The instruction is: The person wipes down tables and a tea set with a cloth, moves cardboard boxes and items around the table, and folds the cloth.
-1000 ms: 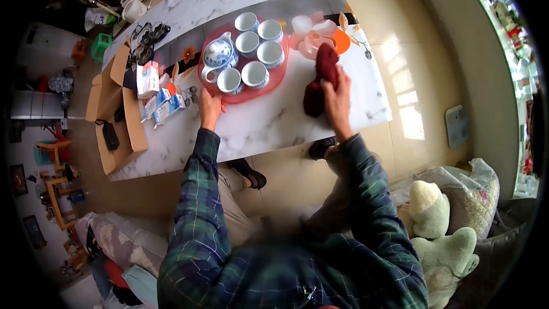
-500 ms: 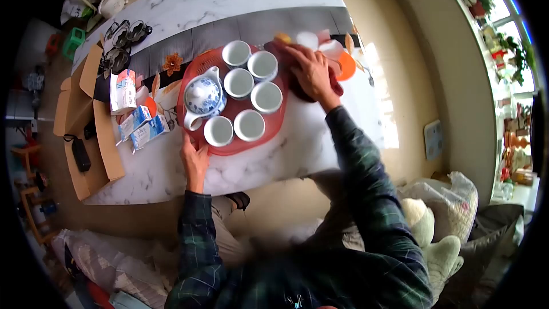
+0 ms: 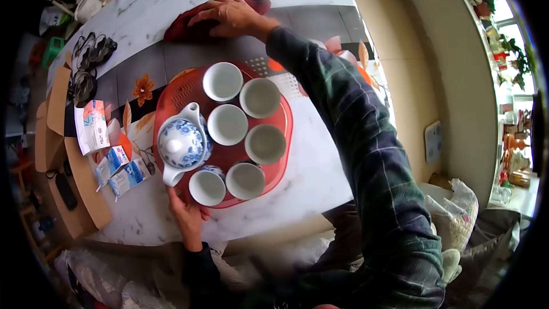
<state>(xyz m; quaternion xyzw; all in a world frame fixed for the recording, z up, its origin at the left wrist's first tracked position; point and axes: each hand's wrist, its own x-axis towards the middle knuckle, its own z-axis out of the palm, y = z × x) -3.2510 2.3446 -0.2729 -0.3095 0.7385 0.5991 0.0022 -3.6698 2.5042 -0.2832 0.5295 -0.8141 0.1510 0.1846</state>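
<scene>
My left hand (image 3: 187,214) grips the near left edge of a red tray (image 3: 280,177), the fingers partly hidden by its rim. On the tray stand a blue-and-white teapot (image 3: 182,144) with a lid and several white cups (image 3: 227,125), upright, their mouths up. Beyond the tray, my right hand (image 3: 229,17) presses a dark red cloth (image 3: 186,27) onto the table, holding it under slightly spread fingers.
An open cardboard box (image 3: 86,189) stands at the left table edge beside small blue-and-white packets (image 3: 129,177) and a white carton (image 3: 91,129). Dark strapped items (image 3: 86,86) lie behind them. A patterned grey strip crosses the marbled table (image 3: 311,154).
My right hand has swept the cloth from the tray's right side to beyond its far edge. My left hand stays on the tray. The view has come closer to the tray.
</scene>
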